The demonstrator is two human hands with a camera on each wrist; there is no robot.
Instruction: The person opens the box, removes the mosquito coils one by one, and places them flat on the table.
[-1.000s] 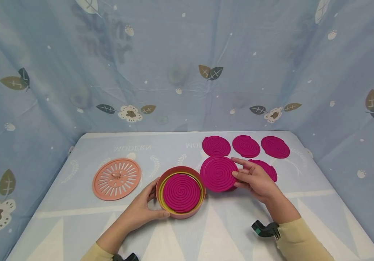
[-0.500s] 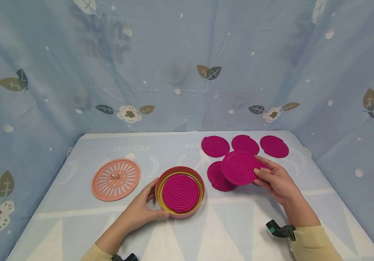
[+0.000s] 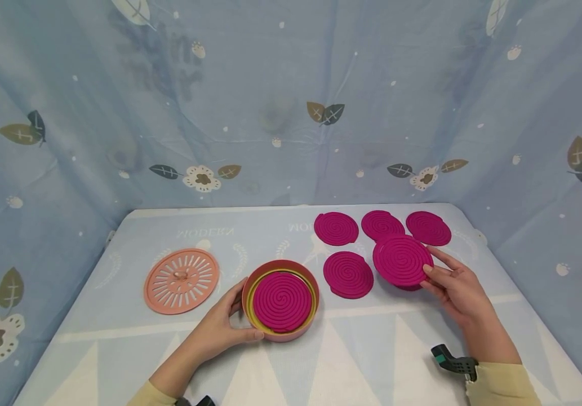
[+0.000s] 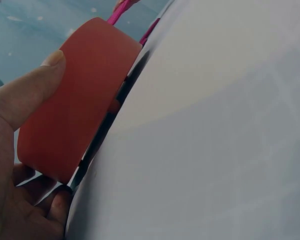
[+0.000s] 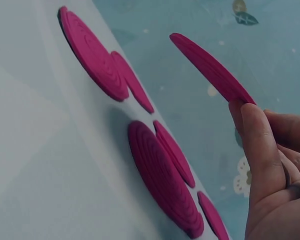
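Head view: held coaster (image 3: pixel 402 260), a round magenta disc, to the right of the bowl (image 3: pixel 280 264) and raised above the surface (image 3: pixel 250 378). Its face bears a close spiral of grooves inside a plainer rim; edge-on, in the right wrist view, it is thin and slightly curved. The right hand (image 3: pixel 455 287) pinches it at the side away from the bowl, thumb on the upper face and fingers beneath. The left hand (image 3: pixel 223 324) holds the left side of the bowl, thumb and fingers spread around its wall. The bowl is round, salmon-red outside and yellow within its rim, and contains an inner coaster (image 3: pixel 282 301) of the same magenta spiral, lying flat. In the left wrist view the bowl's wall is smooth, with a dark strip along its base; contact with the surface cannot be judged there. Right of the bowl lies a near coaster (image 3: pixel 349 274), and farther right a covered coaster (image 3: pixel 410 288), mostly hidden below the held one. Beyond the bowl to the right, three far coasters (image 3: pixel 383 226) form a row. Left of the bowl lies a salmon slotted lid (image 3: pixel 181 280) with radiating openings.
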